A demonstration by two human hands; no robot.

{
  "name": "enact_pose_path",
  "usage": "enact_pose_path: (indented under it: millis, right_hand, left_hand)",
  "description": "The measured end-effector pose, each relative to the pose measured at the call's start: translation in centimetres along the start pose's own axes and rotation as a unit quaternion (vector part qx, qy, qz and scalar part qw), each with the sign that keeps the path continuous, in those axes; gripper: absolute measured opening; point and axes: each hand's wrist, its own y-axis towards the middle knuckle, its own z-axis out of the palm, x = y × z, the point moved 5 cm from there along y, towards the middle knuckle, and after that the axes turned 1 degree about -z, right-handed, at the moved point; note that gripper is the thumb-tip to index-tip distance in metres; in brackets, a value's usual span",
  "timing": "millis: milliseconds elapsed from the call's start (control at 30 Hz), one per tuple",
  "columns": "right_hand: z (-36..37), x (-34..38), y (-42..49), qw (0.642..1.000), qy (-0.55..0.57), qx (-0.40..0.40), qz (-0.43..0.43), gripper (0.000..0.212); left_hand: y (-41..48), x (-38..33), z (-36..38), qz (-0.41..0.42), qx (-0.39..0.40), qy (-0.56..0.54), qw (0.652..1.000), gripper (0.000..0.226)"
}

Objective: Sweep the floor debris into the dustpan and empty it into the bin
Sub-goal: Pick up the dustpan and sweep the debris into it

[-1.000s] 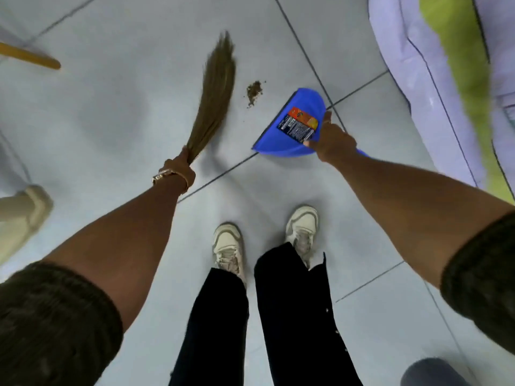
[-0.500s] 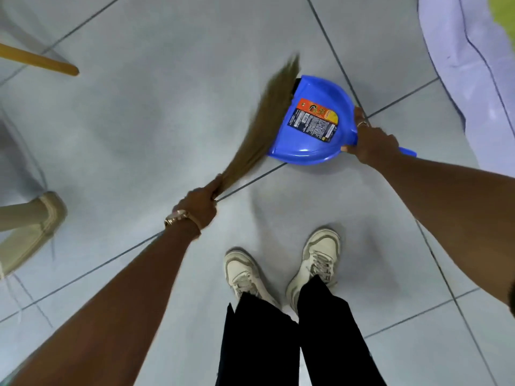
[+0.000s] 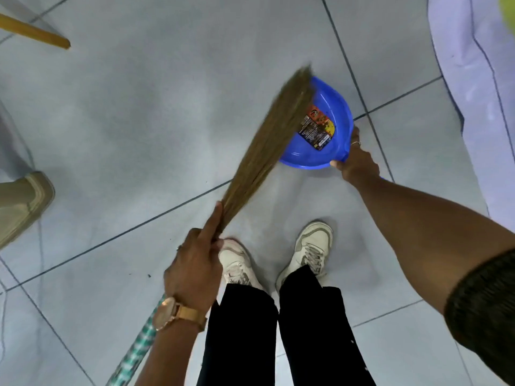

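A blue plastic dustpan (image 3: 338,107) with a printed label rests on the grey tiled floor, its mouth facing left. My right hand (image 3: 356,162) grips its handle at the near right edge. My left hand (image 3: 195,266) is closed around a grass broom (image 3: 267,146), forefinger stretched along the bristles. The broom's brown bristle tips lie across the dustpan's mouth and left half. Its green-and-white checked handle (image 3: 133,355) runs down past my wrist. The debris pile is not visible; the bristles hide part of the pan's inside.
My two white shoes (image 3: 312,249) stand just below the dustpan. A lilac cloth-covered edge (image 3: 479,79) fills the right side. At the left sit a beige shoe (image 3: 25,201) and a yellow wooden stick (image 3: 36,33). A few dark specks (image 3: 149,275) dot the near-left tile.
The broom swept from left of the debris pile rightward over it to the dustpan's mouth. The pile is no longer on the floor. My left hand has drawn closer to my feet.
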Motion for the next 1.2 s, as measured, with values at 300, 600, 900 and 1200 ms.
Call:
enact_pose_path:
  millis: [300, 600, 900, 1200]
  right_hand:
    - [1.0, -2.3, -0.8, 0.999, -0.009, 0.02, 0.025, 0.094]
    - [3.5, -3.0, -2.3, 0.984, 0.093, 0.051, 0.141, 0.091]
    - [2.0, -2.4, -14.1, 0.936, 0.29, 0.016, 0.199, 0.067]
    - [-10.2, 0.8, -38.6, 0.854, 0.5, 0.003, 0.14, 0.009]
  left_hand:
    - [9.3, 3.9, 0.8, -0.087, 0.029, -0.058, 0.994, 0.059]
    - [3.4, 0.1, 2.0, 0.0, 0.108, 0.04, 0.993, 0.062]
    - [-8.2, -3.8, -6.4, 0.016, 0.053, 0.017, 0.998, 0.062]
    - [-17.4, -11.3, -21.1, 0.121, 0.014, 0.01, 0.993, 0.063]
